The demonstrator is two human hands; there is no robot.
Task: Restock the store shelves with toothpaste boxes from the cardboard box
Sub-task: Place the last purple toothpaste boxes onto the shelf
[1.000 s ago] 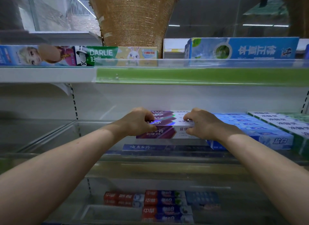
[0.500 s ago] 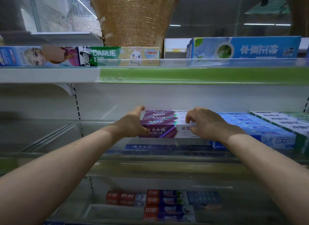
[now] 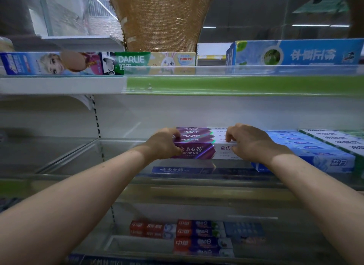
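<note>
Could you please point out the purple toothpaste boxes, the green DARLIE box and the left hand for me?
purple toothpaste boxes (image 3: 197, 150): head view, purple front face of the front box.
green DARLIE box (image 3: 130, 62): head view, its lettered front panel.
left hand (image 3: 163, 144): head view, back of the hand.

The left hand (image 3: 162, 146) and right hand (image 3: 251, 144) hide both ends of the purple toothpaste boxes (image 3: 197, 150). The frame's right edge cuts off the green-and-white boxes (image 3: 334, 139).
</note>
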